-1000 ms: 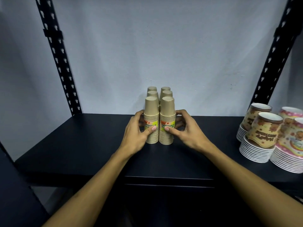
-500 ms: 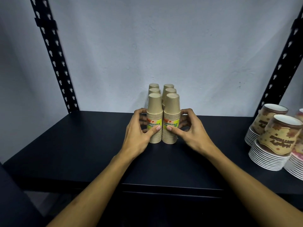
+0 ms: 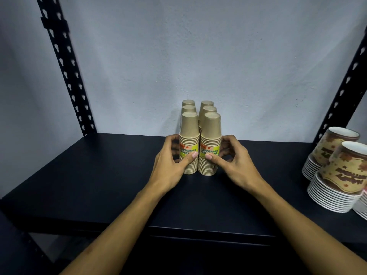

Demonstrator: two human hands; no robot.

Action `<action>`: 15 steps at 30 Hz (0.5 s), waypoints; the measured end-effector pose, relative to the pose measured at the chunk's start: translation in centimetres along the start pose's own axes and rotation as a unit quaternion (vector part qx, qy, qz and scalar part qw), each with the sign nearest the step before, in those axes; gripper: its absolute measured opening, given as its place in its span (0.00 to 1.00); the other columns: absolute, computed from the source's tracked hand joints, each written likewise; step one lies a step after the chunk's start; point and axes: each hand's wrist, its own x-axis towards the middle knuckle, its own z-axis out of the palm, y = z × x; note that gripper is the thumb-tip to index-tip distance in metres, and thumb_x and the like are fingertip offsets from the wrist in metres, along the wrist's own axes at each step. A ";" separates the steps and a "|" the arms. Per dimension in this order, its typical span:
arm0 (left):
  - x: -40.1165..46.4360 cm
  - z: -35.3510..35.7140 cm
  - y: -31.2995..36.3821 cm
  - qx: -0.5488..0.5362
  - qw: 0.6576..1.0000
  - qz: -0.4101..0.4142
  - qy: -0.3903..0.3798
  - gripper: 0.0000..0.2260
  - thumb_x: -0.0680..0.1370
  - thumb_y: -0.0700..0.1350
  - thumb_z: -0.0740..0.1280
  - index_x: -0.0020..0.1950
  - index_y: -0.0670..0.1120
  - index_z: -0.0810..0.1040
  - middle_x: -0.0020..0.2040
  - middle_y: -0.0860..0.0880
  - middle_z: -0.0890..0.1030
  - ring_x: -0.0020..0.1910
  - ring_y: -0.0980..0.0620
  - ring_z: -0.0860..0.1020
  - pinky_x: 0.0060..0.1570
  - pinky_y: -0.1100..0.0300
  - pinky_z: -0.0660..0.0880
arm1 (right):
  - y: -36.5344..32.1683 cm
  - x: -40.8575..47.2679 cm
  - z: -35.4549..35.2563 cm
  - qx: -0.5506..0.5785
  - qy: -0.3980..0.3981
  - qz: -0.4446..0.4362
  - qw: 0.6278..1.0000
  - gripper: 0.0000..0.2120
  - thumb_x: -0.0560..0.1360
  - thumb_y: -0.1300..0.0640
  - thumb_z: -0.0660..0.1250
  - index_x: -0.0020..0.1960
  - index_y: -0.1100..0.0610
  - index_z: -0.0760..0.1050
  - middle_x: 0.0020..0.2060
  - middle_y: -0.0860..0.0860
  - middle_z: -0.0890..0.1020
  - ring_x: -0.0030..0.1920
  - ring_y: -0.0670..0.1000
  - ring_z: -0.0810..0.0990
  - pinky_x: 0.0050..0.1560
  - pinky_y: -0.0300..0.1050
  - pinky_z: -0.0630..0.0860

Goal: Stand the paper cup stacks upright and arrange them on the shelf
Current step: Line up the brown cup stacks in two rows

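Note:
Several stacks of brown paper cups stand upright, bottoms up, in two rows running back toward the wall on the black shelf point(image 3: 99, 175). The front left stack point(image 3: 189, 126) and front right stack point(image 3: 212, 128) carry yellow-green labels. My left hand point(image 3: 168, 165) wraps the left side of the front left stack, thumb on its label. My right hand point(image 3: 234, 163) wraps the right side of the front right stack, thumb on its label. The rear stacks point(image 3: 206, 108) are mostly hidden behind the front ones.
Stacks of printed party cups point(image 3: 345, 175) and white-rimmed plates sit at the shelf's right end. Black perforated uprights point(image 3: 65, 66) stand at the back left and back right. A pale wall closes the back. The shelf's front edge runs below my forearms.
My hands stay on the two front stacks with the same grip. The view has shifted slightly left, so the party cups sit closer to the right edge.

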 end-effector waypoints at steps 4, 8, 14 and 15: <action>-0.1 0.0 0.1 0.000 1.000 -0.005 -0.002 0.27 0.74 0.52 0.76 0.69 0.52 0.70 0.59 0.58 0.79 0.55 0.68 0.77 0.47 0.76 0.74 | 0.0 -0.1 0.2 0.008 0.007 -0.001 1.000 0.21 0.70 0.49 0.77 0.59 0.52 0.74 0.51 0.48 0.82 0.46 0.46 0.81 0.47 0.37 0.78; -0.3 -0.1 0.1 -0.003 1.000 -0.012 -0.007 0.26 0.74 0.53 0.75 0.69 0.53 0.70 0.58 0.59 0.79 0.55 0.69 0.77 0.48 0.74 0.75 | -0.1 -0.2 0.4 0.011 0.012 0.002 1.000 0.20 0.70 0.50 0.77 0.58 0.52 0.75 0.49 0.48 0.83 0.45 0.45 0.81 0.47 0.37 0.78; -0.5 -0.7 0.6 0.012 0.998 -0.054 -0.005 0.29 0.70 0.67 0.70 0.66 0.55 0.69 0.55 0.58 0.79 0.54 0.63 0.78 0.51 0.67 0.74 | -1.0 -0.4 -0.1 0.032 0.048 0.052 0.997 0.22 0.70 0.36 0.68 0.55 0.51 0.76 0.49 0.50 0.82 0.48 0.46 0.81 0.46 0.38 0.78; -0.6 -1.0 0.8 0.012 0.998 -0.059 0.000 0.30 0.70 0.70 0.67 0.66 0.55 0.69 0.55 0.58 0.79 0.55 0.63 0.78 0.52 0.65 0.74 | -1.1 -0.4 -0.3 0.037 0.064 0.064 0.995 0.22 0.72 0.35 0.65 0.55 0.51 0.76 0.50 0.51 0.82 0.50 0.48 0.81 0.47 0.40 0.78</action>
